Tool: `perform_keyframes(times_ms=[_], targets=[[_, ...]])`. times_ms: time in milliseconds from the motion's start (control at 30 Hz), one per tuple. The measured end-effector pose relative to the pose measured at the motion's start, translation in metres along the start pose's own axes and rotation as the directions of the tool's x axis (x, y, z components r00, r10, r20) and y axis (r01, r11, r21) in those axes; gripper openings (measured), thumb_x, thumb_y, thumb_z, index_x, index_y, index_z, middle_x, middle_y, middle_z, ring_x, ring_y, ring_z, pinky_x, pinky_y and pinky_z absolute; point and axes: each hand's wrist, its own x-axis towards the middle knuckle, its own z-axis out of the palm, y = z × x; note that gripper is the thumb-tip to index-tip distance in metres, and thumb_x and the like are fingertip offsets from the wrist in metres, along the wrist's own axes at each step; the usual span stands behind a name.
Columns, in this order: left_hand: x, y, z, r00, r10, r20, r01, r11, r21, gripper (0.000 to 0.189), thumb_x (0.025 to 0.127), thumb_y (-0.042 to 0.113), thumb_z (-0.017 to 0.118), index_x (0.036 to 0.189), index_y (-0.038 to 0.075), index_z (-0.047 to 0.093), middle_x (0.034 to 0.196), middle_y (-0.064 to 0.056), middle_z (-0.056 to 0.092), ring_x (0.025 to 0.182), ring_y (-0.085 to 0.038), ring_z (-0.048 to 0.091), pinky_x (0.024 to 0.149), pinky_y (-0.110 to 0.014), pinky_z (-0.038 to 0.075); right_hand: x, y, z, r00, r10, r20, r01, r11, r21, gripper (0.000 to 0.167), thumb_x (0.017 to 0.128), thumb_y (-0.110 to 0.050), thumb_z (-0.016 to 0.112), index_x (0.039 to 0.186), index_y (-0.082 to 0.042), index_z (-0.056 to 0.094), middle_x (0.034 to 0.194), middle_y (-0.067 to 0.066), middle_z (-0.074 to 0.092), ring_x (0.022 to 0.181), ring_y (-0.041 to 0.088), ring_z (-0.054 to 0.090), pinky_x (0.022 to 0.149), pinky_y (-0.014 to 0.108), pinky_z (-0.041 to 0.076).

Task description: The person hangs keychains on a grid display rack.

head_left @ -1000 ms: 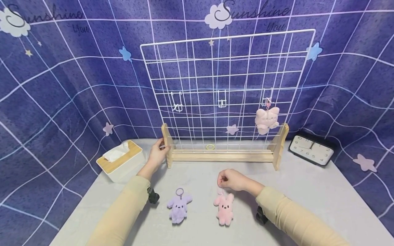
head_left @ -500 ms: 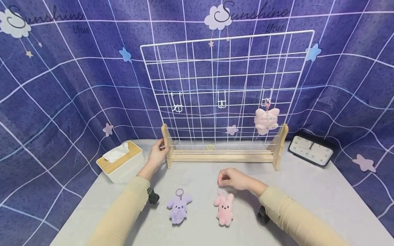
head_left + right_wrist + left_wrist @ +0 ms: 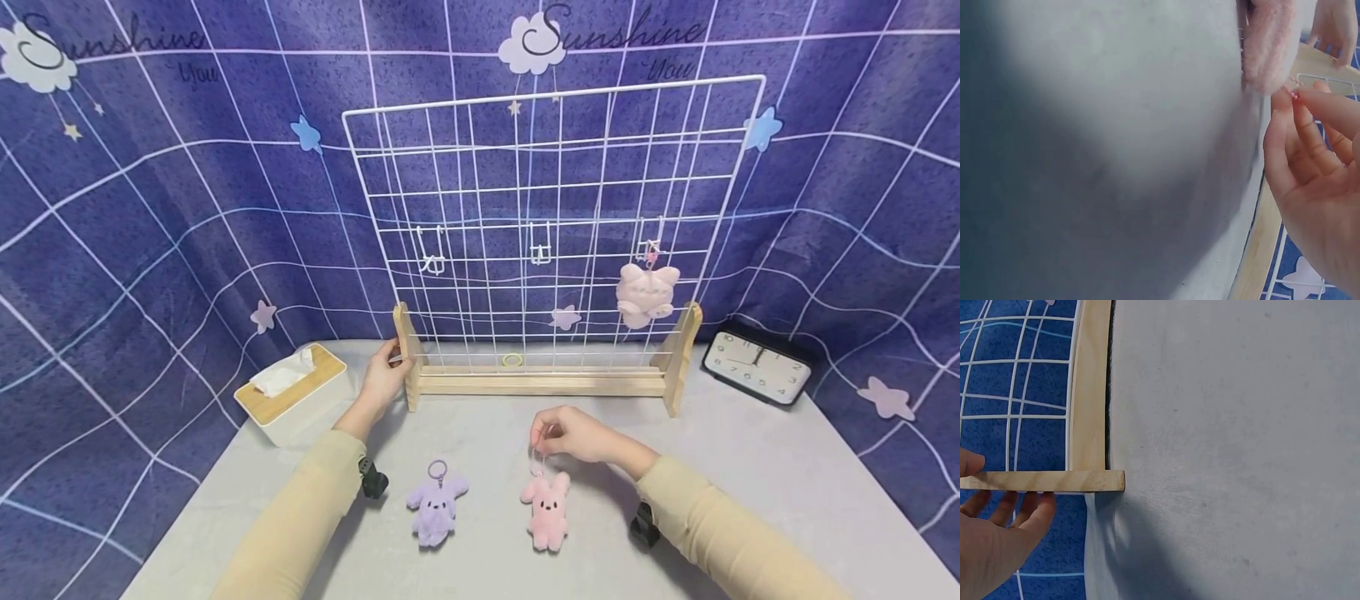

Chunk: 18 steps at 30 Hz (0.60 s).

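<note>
My left hand (image 3: 384, 379) grips the left wooden upright of a stand (image 3: 540, 383) that holds a white wire grid. In the left wrist view, the thumb lies on one side of this wooden board (image 3: 1054, 481) and the fingers on the other. A pink plush rabbit keychain (image 3: 550, 512) lies face up on the table, its ring raised. My right hand (image 3: 573, 435) pinches that ring between thumb and index finger; the right wrist view shows the fingertips at a pink link (image 3: 1293, 95) beside the plush. Left of it lies a purple plush keychain (image 3: 435, 510) with a ring.
A pale pink plush (image 3: 647, 296) hangs from the right hook on the grid. Two more white hooks hang at the middle (image 3: 540, 252) and the left (image 3: 432, 262). A tissue box (image 3: 296, 392) stands at left, a clock (image 3: 759, 367) at right. A yellow ring (image 3: 512, 359) shows behind the grid.
My right hand has drawn slightly up, and the pink keychain's ring now stands higher between the fingertips. The hanging plush has swung a little to the left. My left hand stays put.
</note>
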Motion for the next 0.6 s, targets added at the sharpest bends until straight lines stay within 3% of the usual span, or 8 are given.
perform_keyframes(times_ms=[267,433,600], targets=[[0.02,-0.037,0.0,1.0,0.002,-0.017,-0.002,1.0,-0.002,0.054,0.101,0.0,0.055,0.151,-0.01,0.036,0.139,-0.036,0.049,0.128,-0.051,0.051,0.11,-0.056,0.044,-0.001,-0.001,-0.003,1.0,-0.031,-0.001,0.031,0.993,0.112,0.011,0.085,0.006,0.073,0.092,0.0,0.069,0.085,0.007,0.07,0.078,0.017,0.064,0.076,0.028,0.056],[0.021,-0.04,-0.001,1.0,0.0,-0.024,0.0,1.0,-0.009,0.054,0.1,0.0,0.057,0.15,-0.009,0.039,0.139,-0.034,0.051,0.127,-0.049,0.053,0.108,-0.054,0.047,-0.001,-0.005,-0.006,0.999,-0.051,0.0,0.051,0.984,0.171,0.01,0.085,0.007,0.071,0.094,0.002,0.068,0.087,0.017,0.07,0.074,0.017,0.067,0.071,0.027,0.058],[0.021,-0.039,-0.002,1.0,0.0,-0.018,0.0,1.0,0.002,0.055,0.099,0.001,0.057,0.15,-0.008,0.039,0.139,-0.033,0.051,0.127,-0.049,0.053,0.108,-0.054,0.047,0.0,-0.009,-0.011,0.999,-0.053,-0.002,0.053,0.985,0.166,0.011,0.085,0.008,0.07,0.094,0.002,0.068,0.089,0.021,0.07,0.075,0.018,0.067,0.072,0.027,0.058]])
